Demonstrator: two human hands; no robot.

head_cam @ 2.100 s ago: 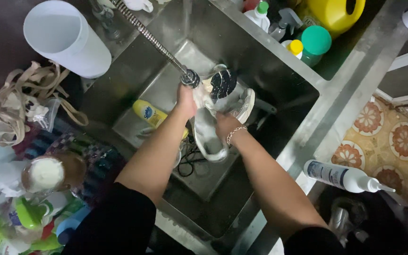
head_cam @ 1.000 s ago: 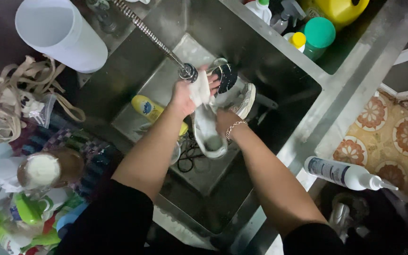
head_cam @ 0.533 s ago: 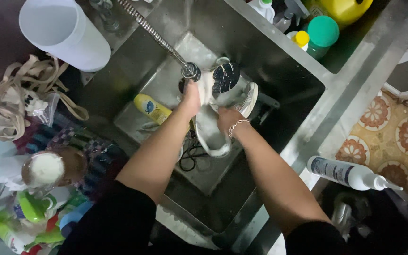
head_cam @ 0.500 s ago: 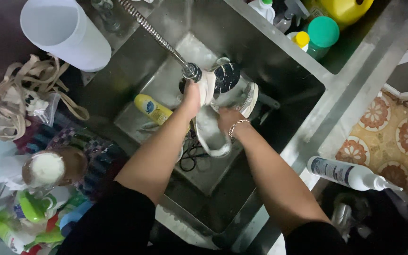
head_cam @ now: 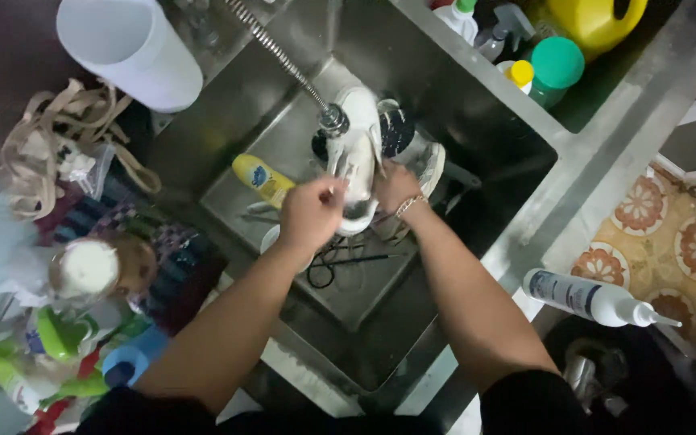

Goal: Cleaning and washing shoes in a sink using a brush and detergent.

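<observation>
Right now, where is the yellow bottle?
In the head view, the yellow bottle lies on its side in the steel sink, left of the white shoe and just beyond the left hand.

I see a yellow bottle with a blue label (head_cam: 261, 179) lying in the sink (head_cam: 477, 121), a white labelled tube (head_cam: 586, 296) on its right rim, and a green-capped bottle (head_cam: 553, 68) and yellow jug (head_cam: 594, 20) behind.

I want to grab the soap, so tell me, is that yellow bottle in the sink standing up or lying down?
Lying down. The yellow bottle lies on its side on the floor of the sink, left of the left hand.
</observation>
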